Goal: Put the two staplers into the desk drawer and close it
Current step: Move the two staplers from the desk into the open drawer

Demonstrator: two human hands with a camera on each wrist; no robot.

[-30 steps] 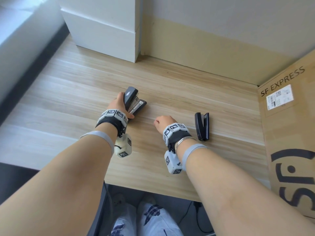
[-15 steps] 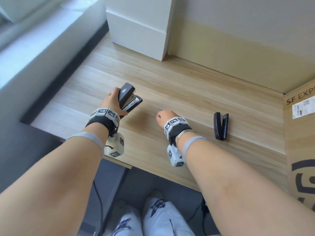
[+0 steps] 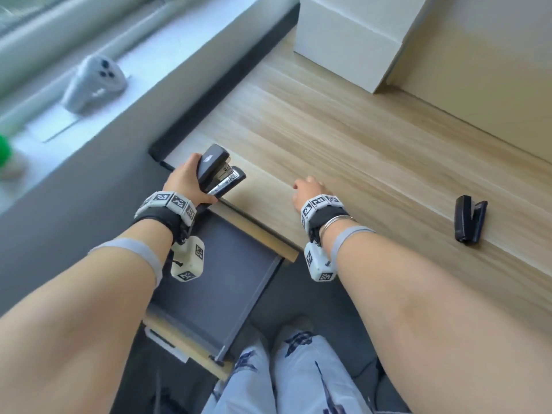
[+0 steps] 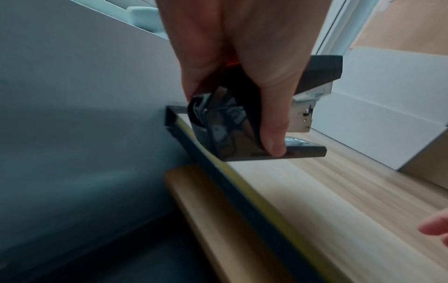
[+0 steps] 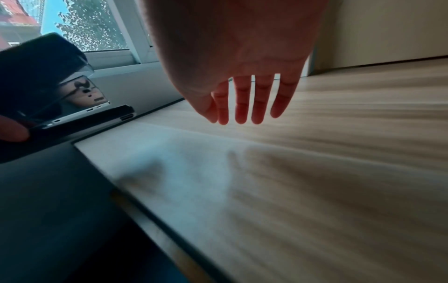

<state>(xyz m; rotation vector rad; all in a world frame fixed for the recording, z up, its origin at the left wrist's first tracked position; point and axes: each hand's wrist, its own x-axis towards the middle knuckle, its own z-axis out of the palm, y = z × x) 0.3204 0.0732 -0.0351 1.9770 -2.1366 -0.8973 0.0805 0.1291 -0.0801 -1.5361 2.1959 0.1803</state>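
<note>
My left hand (image 3: 186, 180) grips a large black stapler (image 3: 219, 171) by its rear, lifted above the desk's front left corner; its thumb and fingers wrap the hinge end of that stapler (image 4: 244, 122). The same stapler (image 5: 55, 92) shows at the left of the right wrist view. The drawer (image 3: 215, 282) under that corner stands pulled out, dark grey inside. A smaller black stapler (image 3: 469, 219) lies on its side on the desk far right. My right hand (image 3: 307, 191) hovers over the desk near the front edge, its fingers (image 5: 242, 103) straight and holding nothing.
A wooden desk (image 3: 358, 138) with a white box (image 3: 352, 37) at the back against the wall. A windowsill at the left carries a grey controller (image 3: 95, 82) and something green (image 3: 4, 153). My legs (image 3: 286, 377) are below, right of the drawer.
The view has swung left and down, bringing the open drawer into sight. My left hand has carried the large stapler to the desk's front left corner; the right hand stays over the desk.
</note>
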